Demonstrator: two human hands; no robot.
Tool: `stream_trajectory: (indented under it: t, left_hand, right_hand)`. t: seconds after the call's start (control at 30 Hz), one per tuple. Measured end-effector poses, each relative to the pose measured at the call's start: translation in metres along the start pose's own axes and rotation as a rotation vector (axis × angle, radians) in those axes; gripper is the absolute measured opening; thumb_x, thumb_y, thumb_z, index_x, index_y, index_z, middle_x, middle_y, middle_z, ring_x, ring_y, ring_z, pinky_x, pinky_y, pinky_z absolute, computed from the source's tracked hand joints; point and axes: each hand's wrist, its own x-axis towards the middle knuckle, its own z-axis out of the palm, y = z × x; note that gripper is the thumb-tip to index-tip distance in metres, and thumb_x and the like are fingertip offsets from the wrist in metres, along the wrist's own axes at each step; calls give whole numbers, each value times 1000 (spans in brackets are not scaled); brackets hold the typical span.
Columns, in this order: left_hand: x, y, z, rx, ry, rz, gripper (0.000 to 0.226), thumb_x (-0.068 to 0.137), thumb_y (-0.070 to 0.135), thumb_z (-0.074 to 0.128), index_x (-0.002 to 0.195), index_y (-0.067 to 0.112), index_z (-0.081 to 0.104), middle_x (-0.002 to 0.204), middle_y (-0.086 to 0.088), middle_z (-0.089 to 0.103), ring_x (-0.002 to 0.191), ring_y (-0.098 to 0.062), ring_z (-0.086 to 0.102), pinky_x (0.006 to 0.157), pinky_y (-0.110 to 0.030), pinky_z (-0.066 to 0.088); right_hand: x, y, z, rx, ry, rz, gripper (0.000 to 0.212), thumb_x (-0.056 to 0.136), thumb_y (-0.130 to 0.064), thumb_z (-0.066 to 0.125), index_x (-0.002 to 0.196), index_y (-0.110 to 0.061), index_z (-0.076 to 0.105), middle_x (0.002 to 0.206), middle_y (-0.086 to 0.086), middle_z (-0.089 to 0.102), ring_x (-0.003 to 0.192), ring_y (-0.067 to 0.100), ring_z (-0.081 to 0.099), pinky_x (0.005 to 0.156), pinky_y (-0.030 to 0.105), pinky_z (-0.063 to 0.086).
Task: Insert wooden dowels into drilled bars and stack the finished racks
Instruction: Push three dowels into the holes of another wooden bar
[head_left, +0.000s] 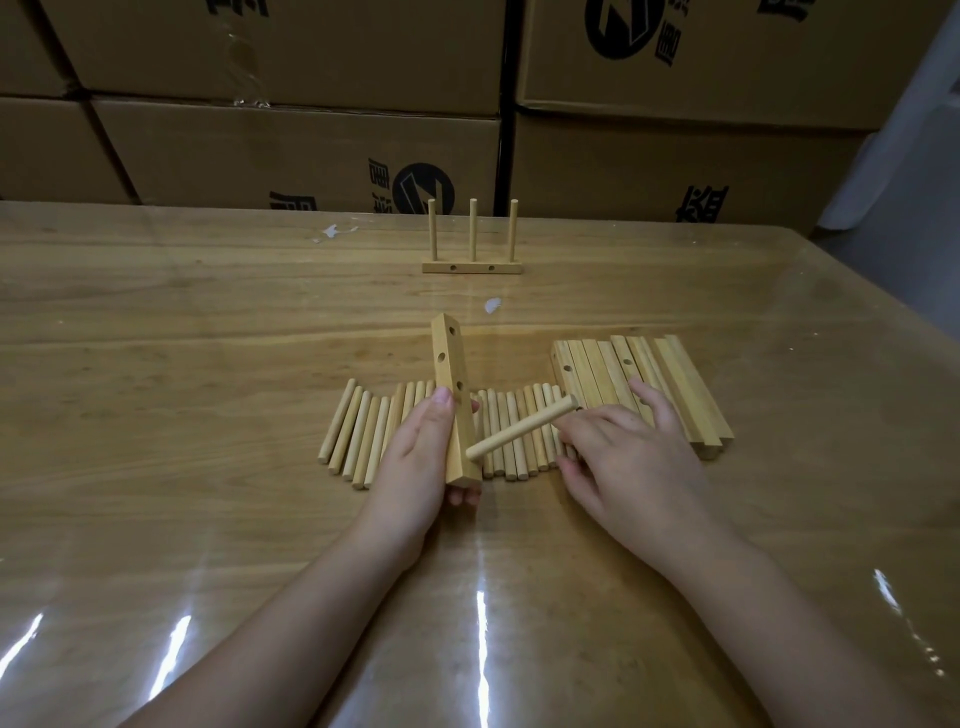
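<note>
Stacked cardboard boxes wall off the far edge of the bench. They carry a round black emblem and large black characters, but these are cropped or too partial to read with certainty. The bench is a wooden top under a glossy clear film. Two small white scraps lie on it toward the far edge. At the middle of the far edge stands a finished rack, its bar lying crosswise with three dowels upright in it and two side holes facing the near edge. Nearer the middle, a row of loose dowels lies side by side, fanned, their long axes running roughly near to far. Both hands partly cover this row. Just right of the row, a pile of drilled bars lies packed together, slanting toward the far left. The left hand grips a drilled bar above the row, thumb along its left side and fingers curled behind. The bar's long axis points away toward the far edge, far end raised, with holes showing on the face turned right. The right hand pinches a dowel at its far-right end, one finger stretched over the pile. The dowel slants from far right to near left. Its near-left tip meets the held bar close to the bar's near end, though I cannot tell whether it sits in a hole.
</note>
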Motion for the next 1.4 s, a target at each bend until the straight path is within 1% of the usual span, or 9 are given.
stream_trajectory:
  t: [0.1,0.2,0.27,0.53,0.7,0.83,0.93,1.17,1.4]
  left_hand:
    - [0,0,0,8,-3,-5,52,81,60,37,101,19,62,53,4,59,44,-9,55,40,-17,41]
    - [0,1,0,4,-1,-10,51,81,60,38,101,19,63,52,4,59,43,-9,55,39,-17,41]
    - [0,1,1,-9,2,-12,50,82,58,38,100,19,63,52,4,59,43,-9,55,39,-17,40]
    - [0,0,0,-6,8,-19,41,94,49,36,101,19,63,53,3,60,43,-10,54,38,-17,39]
    - [0,0,0,-4,3,-12,49,82,60,38,100,21,64,52,4,59,43,-9,55,38,-16,39]
    - [0,-1,0,-14,-4,-3,49,81,60,40,99,22,64,54,3,60,44,-9,55,39,-17,40]
    - [0,-1,0,-15,-5,6,50,81,60,40,99,21,64,53,3,59,43,-10,54,39,-17,39]
    - [1,-2,-1,5,-13,6,42,92,54,38,96,21,64,52,3,58,43,-10,54,39,-18,40]
    - [1,-1,0,7,-20,9,52,80,63,40,99,22,64,51,4,57,44,-10,54,40,-17,40]
  right_hand:
    - [-2,2,4,15,-50,2,40,78,-29,72,115,-19,63,107,-5,68,109,19,60,107,52,29]
    - [-1,6,8,66,-147,35,44,90,-37,55,131,-23,50,130,-9,56,130,16,41,115,47,12]
    - [-1,8,10,87,-174,45,45,93,-41,45,136,-26,44,136,-11,51,135,13,32,116,43,3]
    - [2,9,9,114,-126,58,42,89,-40,54,128,-24,53,124,-9,61,130,9,41,117,41,7]
    - [1,7,6,115,-102,43,39,87,-36,60,123,-22,58,117,-7,65,124,12,48,116,43,13]
    - [0,9,8,129,-116,32,42,87,-38,59,126,-22,55,127,-8,59,132,14,39,115,45,11]
    - [0,10,12,88,-179,49,50,90,-48,46,137,-28,42,143,-13,41,139,12,24,116,44,4]
    - [3,10,14,99,-141,62,46,90,-44,49,131,-25,51,128,-10,58,133,14,38,116,43,7]
    - [2,9,14,85,-42,47,40,89,-39,52,125,-23,57,116,-7,66,122,15,51,113,45,17]
